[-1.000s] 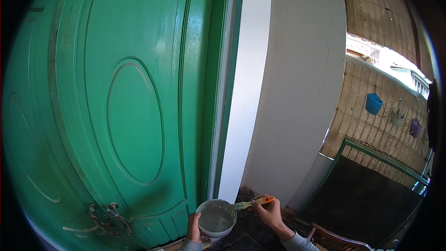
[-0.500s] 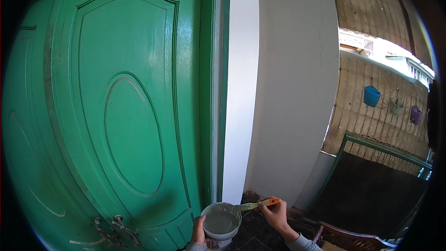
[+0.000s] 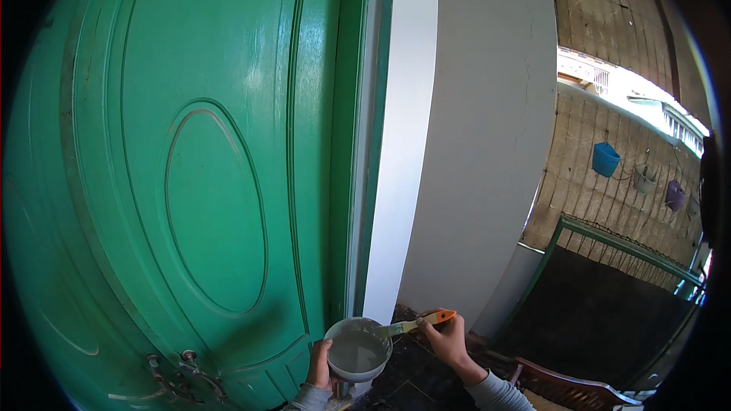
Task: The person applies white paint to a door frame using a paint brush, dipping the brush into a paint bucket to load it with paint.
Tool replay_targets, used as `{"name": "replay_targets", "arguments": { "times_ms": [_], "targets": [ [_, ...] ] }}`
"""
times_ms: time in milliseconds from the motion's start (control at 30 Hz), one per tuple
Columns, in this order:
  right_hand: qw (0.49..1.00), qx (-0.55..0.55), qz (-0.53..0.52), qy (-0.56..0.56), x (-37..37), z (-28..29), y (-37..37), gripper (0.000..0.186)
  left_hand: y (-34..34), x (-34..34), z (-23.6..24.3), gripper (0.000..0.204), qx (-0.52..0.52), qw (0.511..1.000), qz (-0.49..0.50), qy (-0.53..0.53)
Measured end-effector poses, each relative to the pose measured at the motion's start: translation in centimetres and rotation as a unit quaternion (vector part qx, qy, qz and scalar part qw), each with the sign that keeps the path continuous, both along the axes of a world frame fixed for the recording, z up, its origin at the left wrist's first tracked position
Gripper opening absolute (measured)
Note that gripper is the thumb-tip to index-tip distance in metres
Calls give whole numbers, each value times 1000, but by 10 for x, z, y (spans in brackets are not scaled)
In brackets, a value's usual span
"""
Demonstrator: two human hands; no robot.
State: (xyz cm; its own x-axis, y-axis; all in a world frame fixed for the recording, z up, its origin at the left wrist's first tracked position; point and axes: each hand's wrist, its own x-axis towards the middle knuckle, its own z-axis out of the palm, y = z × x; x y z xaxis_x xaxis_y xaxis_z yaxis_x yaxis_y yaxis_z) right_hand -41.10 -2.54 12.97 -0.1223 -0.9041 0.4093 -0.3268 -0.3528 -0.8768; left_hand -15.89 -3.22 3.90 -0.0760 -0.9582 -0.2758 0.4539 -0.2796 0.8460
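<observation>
My left hand [image 3: 320, 366] is closed on the side of a round pale tub [image 3: 351, 375], its thumb at the rim. Inside lies greyish paint [image 3: 355, 351]. My right hand [image 3: 448, 341] grips a paintbrush [image 3: 407, 327] with a yellowish handle and an orange end. The brush reaches leftward, its bristle end at the tub's right rim, above or just inside it; I cannot tell whether the bristles touch the paint. Beyond the tub stands a green panelled door [image 3: 217, 205] with metal handles [image 3: 199, 373] low on it.
A white frame strip [image 3: 407, 144] and a grey wall [image 3: 487, 122] rise right of the door. At the lower right is a wooden chair [image 3: 567, 390]. Behind it stand a dark green-framed panel [image 3: 598, 308] and hanging pots, one blue [image 3: 606, 159]. The floor has dark tiles [image 3: 407, 388].
The view has shifted slightly. The tub and both hands sit a little higher and further left in the picture. My grip on tub and brush looks the same.
</observation>
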Motion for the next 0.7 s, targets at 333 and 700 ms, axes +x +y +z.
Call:
{"name": "replay_targets", "arguments": {
  "times_ms": [333,700],
  "targets": [
    [999,-9,40,31,15,44,-14,16,-10,25,15,56,-11,999,-46,5],
    [976,4,104,-193,19,129,-61,24,-22,55,27,68,-26,998,-61,-2]
  ]
}}
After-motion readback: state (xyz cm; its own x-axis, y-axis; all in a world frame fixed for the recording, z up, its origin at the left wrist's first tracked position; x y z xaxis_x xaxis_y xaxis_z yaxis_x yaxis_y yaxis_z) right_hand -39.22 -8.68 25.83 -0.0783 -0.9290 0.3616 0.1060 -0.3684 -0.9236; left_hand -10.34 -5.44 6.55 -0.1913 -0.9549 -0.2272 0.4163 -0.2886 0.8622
